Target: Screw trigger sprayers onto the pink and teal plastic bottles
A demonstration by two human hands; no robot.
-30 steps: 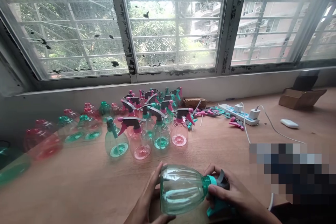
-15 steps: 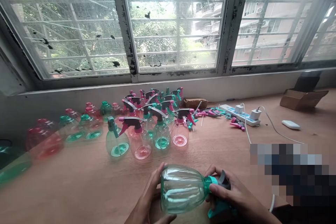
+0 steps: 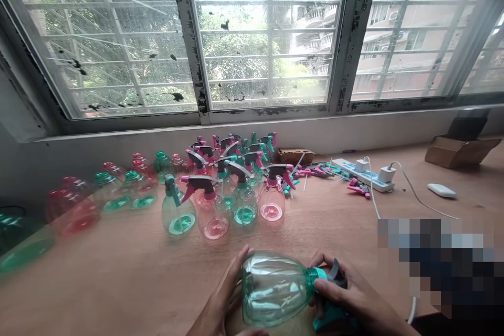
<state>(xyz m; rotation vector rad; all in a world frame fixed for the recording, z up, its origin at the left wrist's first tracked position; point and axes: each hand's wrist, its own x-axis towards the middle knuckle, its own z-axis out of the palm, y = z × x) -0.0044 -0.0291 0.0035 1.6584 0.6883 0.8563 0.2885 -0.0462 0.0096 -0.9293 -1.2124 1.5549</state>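
A clear green spray bottle [image 3: 275, 289] lies sideways between my two hands, above the near part of the table. My left hand [image 3: 222, 294] cups its base end, with the fingers behind and the thumb low at the frame's bottom. At the neck, my right hand [image 3: 346, 294] grips the teal collar of the black and teal spray head [image 3: 333, 275], thumb in front. The collar sits on the bottle's neck. Beyond them stand several pink and green bottles with spray heads, the nearest being a pink bottle [image 3: 214, 220] and a green bottle [image 3: 179, 215].
Bottles without heads, such as a red one [image 3: 74, 215], stand at the left. Loose spray heads [image 3: 315, 170] lie near a white power strip [image 3: 364, 174] with plugs and cables. A cardboard box [image 3: 460, 151] and a white case [image 3: 441, 190] are at the right.
The view has shifted slightly, so the table's things appear a little to the right. Both hands keep their hold on the bottle, with very little movement visible.
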